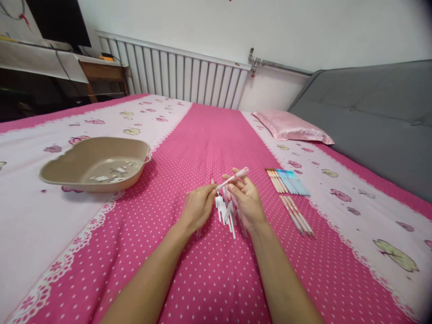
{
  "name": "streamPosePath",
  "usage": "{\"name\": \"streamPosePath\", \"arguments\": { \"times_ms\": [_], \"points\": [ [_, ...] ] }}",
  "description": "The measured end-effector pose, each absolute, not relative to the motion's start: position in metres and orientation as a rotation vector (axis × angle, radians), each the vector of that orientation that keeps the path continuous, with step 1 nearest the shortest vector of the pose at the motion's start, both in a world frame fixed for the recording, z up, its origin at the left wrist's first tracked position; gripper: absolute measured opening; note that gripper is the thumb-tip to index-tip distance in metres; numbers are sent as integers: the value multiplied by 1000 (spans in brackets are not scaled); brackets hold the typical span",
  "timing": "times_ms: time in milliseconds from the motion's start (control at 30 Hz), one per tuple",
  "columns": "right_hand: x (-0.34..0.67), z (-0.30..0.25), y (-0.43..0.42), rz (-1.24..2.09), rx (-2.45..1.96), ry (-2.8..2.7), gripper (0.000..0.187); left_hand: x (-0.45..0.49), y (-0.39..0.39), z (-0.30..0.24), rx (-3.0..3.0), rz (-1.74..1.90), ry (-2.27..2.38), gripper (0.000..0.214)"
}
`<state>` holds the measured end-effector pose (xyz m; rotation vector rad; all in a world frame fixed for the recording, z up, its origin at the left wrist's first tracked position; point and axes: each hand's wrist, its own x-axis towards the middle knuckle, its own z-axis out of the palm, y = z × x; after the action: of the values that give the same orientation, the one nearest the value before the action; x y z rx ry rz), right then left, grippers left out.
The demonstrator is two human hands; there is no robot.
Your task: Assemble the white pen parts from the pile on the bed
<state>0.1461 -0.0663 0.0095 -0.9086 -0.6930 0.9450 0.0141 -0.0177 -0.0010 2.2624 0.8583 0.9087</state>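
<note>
Pink polka-dot bedding (216, 135) spreads toward a white radiator (182, 76) at the wall. Centred over it, a slim pinkish pen (232, 179) slants up between both hands: the left hand (199, 204) pinches its lower end, while the right hand (249, 203) supports it nearer the upper end, thumb against the barrel, presumably so it stays steady. Beneath lie loose white sticks (221, 209), close by, probably for easy reach. Just right, brown-topped pens (276, 180) and blue pens (293, 182) form one row, with paler pens (297, 217) below, seemingly aligned to stay sorted. Well to the left, a beige basin (76, 159) holds scattered white scraps (100, 178).
</note>
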Motion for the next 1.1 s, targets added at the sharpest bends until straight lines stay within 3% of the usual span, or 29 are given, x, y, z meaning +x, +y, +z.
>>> {"name": "streamPosePath", "arguments": {
  "times_ms": [767, 1100],
  "points": [
    [147, 5, -64, 736, -1122, -689, 45, 18, -16, -8, 2239, 1020, 789, 24],
    [144, 11, -67, 923, -973, -689, 48, 16, -20, 0, 2191, 965, 837, 32]
  ]
}}
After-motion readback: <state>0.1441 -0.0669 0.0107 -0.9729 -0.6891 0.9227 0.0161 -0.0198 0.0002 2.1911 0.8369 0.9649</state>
